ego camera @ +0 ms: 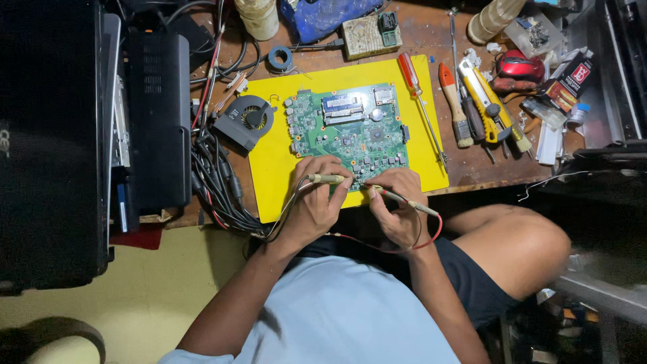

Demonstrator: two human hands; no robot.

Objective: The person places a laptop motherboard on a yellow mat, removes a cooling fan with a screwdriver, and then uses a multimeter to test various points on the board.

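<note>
Landmark is the yellow mat [276,162]. Nearest you, at its near edge: your left hand [317,202] is closed around a pale probe [328,178], lying roughly level, tip pointing right toward the board's near edge. Your right hand [397,205] is pinched shut on a second probe [404,200] with a red lead [431,237] looping back toward your lap; its tip angles up-left, close to the first one. Both wrists sit low at the mat's edge, fingers curled, forearms converging from your body. Centre of the mat: the green circuit board [347,125], lying flat, component side up. Judgement: it's light and stiff but fragile, with small parts all over it, so take it by the bare edges only, never by the components, and keep probe pressure light; tips probably slip easily off small pads. Left of the mat: a loose cooling fan [246,121] overlapping the mat's corner, and a bundle of black cables [216,182]. Right of the mat: a red-handled screwdriver [416,101] on its right margin, then a utility knife [486,101] and other tools on the wooden bench [431,30]. Beyond the mat's far edge: a roll of tape [280,58].
</note>
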